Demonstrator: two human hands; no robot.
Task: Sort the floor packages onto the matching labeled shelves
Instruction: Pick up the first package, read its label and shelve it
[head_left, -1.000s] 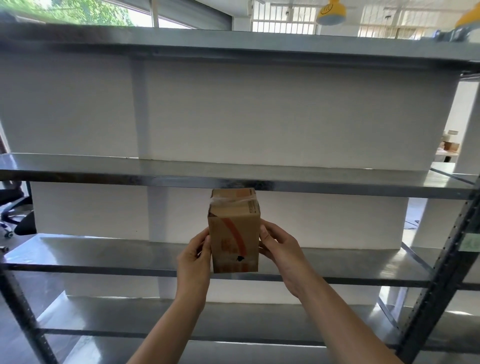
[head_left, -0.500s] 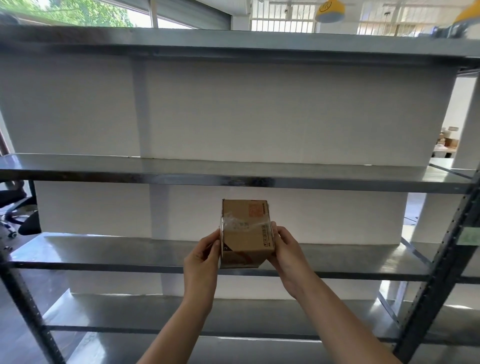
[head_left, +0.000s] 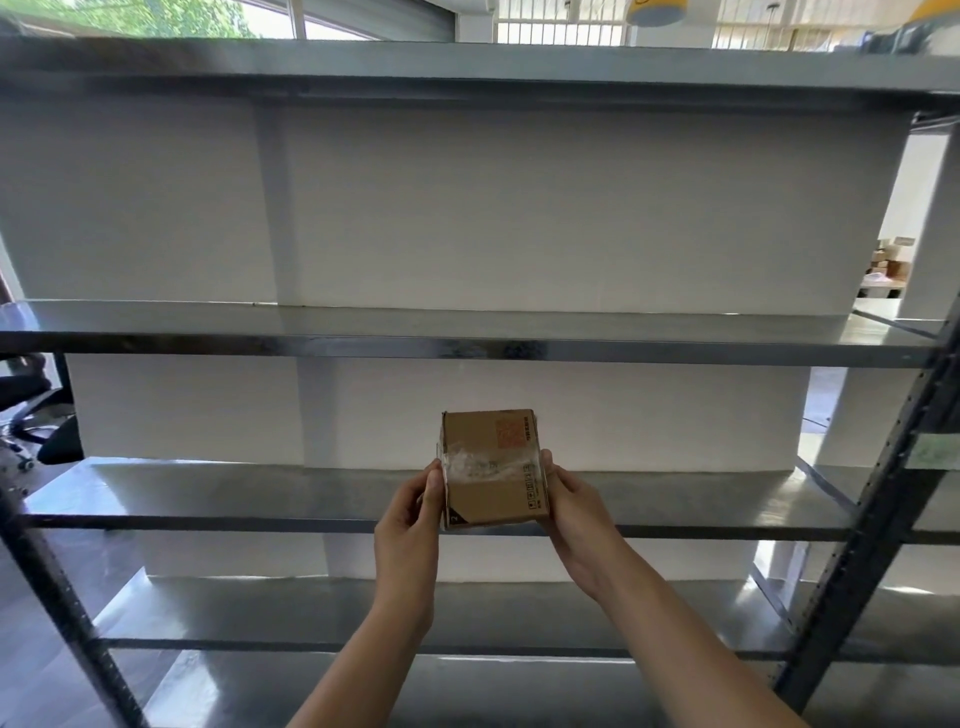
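Tilted further back since earlier, cardboard box sits clamped between left hand at 9 o'clock and right hand at 3 o'clock, fingers curled on its sides, label print illegible under tape.

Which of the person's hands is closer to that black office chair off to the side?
Left. The left hand grips the cardboard box's left side, toward the black office chair at the far left; the right hand grips the box's opposite side, farther away.

A small brown cardboard box banded with clear tape is held between the left hand and the right hand, fingers pressed to its sides. It hangs in front of a grey metal shelf rack, level with the third shelf. A green label sits on the dark right upright.
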